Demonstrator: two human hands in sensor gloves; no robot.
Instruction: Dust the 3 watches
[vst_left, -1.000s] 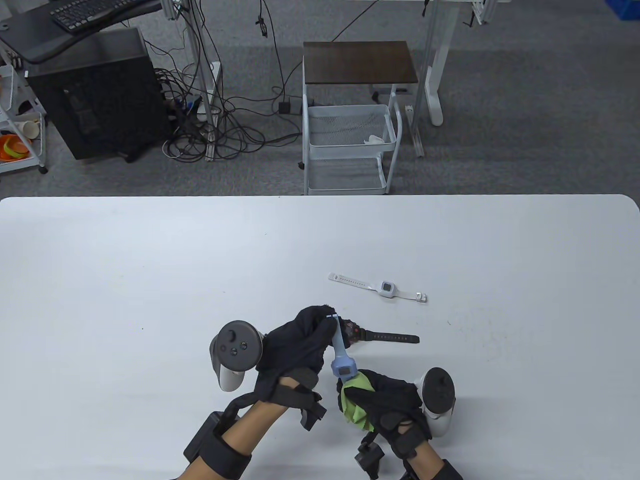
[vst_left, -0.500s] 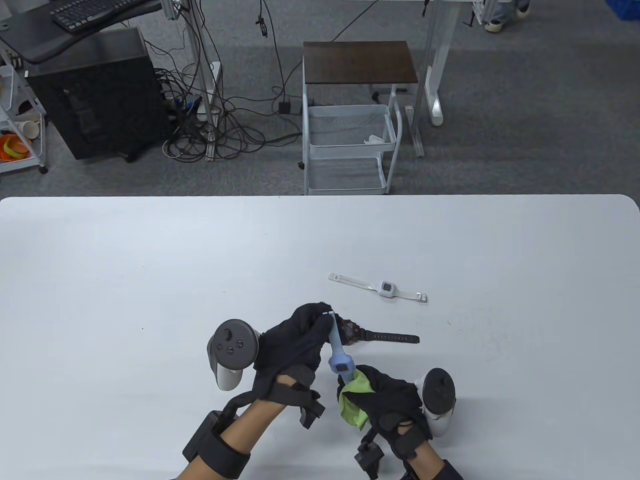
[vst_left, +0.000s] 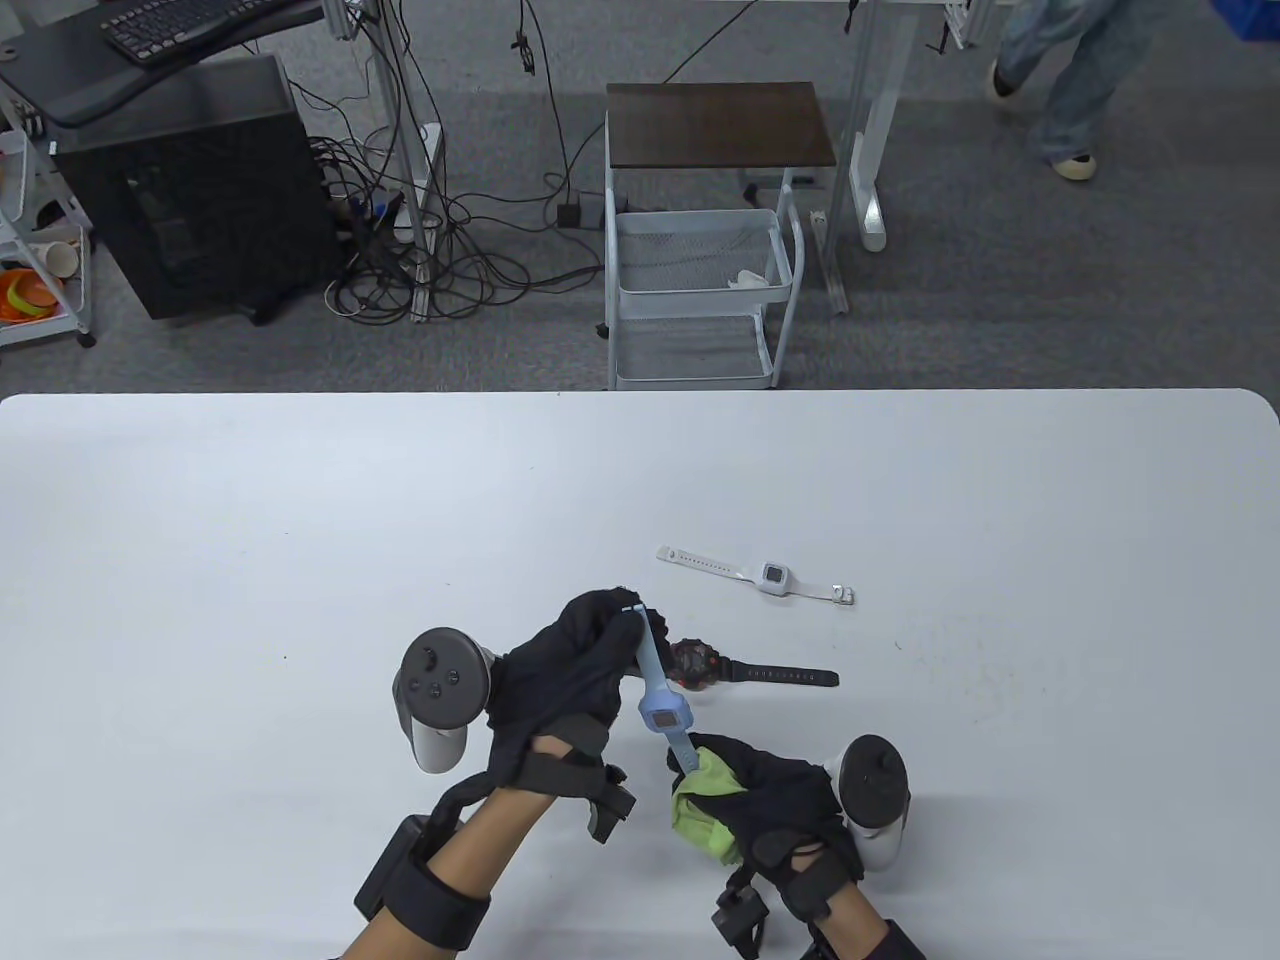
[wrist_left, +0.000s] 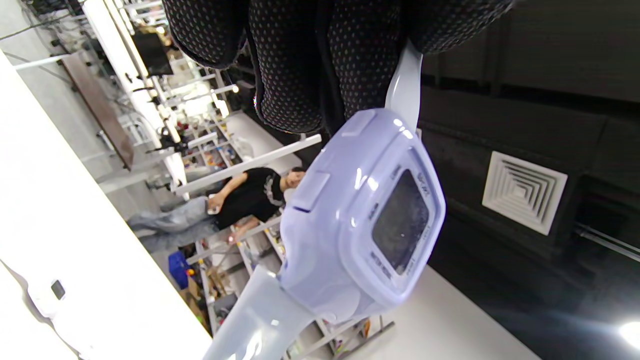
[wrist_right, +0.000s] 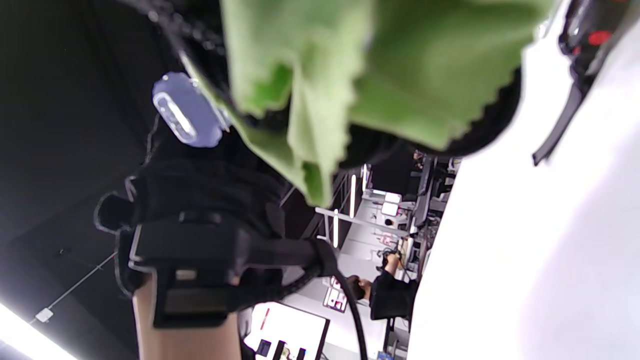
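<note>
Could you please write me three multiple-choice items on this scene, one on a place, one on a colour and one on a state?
1. Where does the white watch lie?
A. on the table
B. in the left hand
C. under the cloth

2. What colour is the cloth?
A. red
B. green
C. white

3. What is the state of the blue watch?
A. flat on the table
B. held up by its strap in the left hand
C. in the cart

Answers: 1 A, it lies flat beyond the hands. 2 B, green shows in the right hand. 3 B, fingers grip its strap.
</note>
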